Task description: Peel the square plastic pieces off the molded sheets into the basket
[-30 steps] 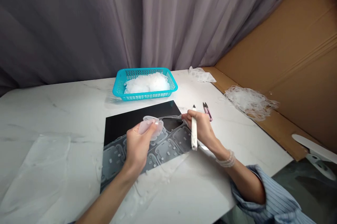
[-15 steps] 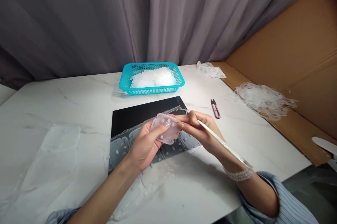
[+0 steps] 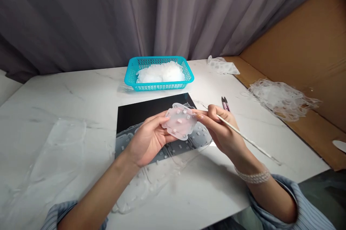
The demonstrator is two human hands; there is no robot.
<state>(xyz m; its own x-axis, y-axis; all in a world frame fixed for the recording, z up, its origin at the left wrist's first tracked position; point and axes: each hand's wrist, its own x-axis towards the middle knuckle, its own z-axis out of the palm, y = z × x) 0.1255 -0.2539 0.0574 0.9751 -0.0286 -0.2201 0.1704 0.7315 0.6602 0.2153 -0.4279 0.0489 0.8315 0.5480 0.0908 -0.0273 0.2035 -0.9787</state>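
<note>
Between both hands is a small translucent, frosted plastic or silicone piece (image 3: pixel 180 129) with raised white dots and tabs. My left hand (image 3: pixel 144 140) is closed on its left edge, fingers underneath. My right hand (image 3: pixel 224 129) pinches the right edge with thumb and forefinger. It also grips a slim white stick-like tool (image 3: pixel 248 140) with a thin pointed end past the knuckles. Below the hands, a clear moulded sheet (image 3: pixel 148 183) with several similar shapes lies partly over a black board (image 3: pixel 137 116).
A blue basket (image 3: pixel 159 86) of white translucent pieces stands at the back. Thread snips (image 3: pixel 225 103) lie beyond my right hand. Stringy clear offcuts (image 3: pixel 283 98) sit by the cardboard wall (image 3: pixel 302 39), with a perforated sheet (image 3: pixel 223 66) nearby. Clear film (image 3: pixel 59 154) lies at left.
The piece has turned to face me more and risen slightly to the right. My left thumb has moved off its face to the edge. The view has shifted a little.
</note>
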